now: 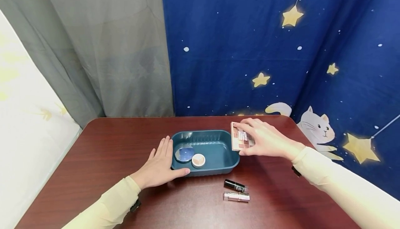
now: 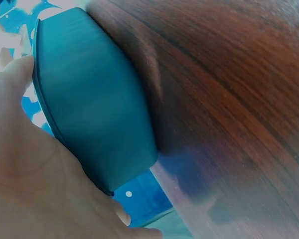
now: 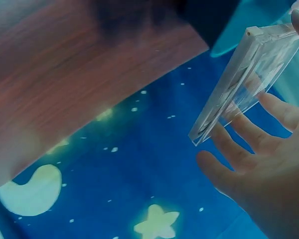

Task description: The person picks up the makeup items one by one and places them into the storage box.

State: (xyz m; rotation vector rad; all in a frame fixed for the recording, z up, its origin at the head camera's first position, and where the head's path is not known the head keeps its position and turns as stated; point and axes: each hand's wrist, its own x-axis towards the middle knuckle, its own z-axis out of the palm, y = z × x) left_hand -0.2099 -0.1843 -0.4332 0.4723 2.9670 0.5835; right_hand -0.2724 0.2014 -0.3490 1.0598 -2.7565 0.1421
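An eyeshadow palette (image 1: 240,138) with a clear lid is held by my right hand (image 1: 265,138), tilted above the right end of a teal basin (image 1: 218,168). In the right wrist view the fingers and thumb grip the palette (image 3: 244,84) by its edges. My left hand (image 1: 160,166) lies against the basin's left end, fingers straight, thumb over the front rim. The left wrist view shows that palm beside the basin's outer wall (image 2: 94,104). Inside the basin are a round blue shiny compact (image 1: 184,153) and a small round white pot (image 1: 198,160) with a sectioned beige top.
On the reddish-brown table (image 1: 125,145), in front of the basin, lie a black tube (image 1: 234,185) and a clear-and-pink lipstick-like tube (image 1: 236,196). Grey (image 1: 125,48) and blue starry curtains (image 1: 225,48) hang behind the table's far edge.
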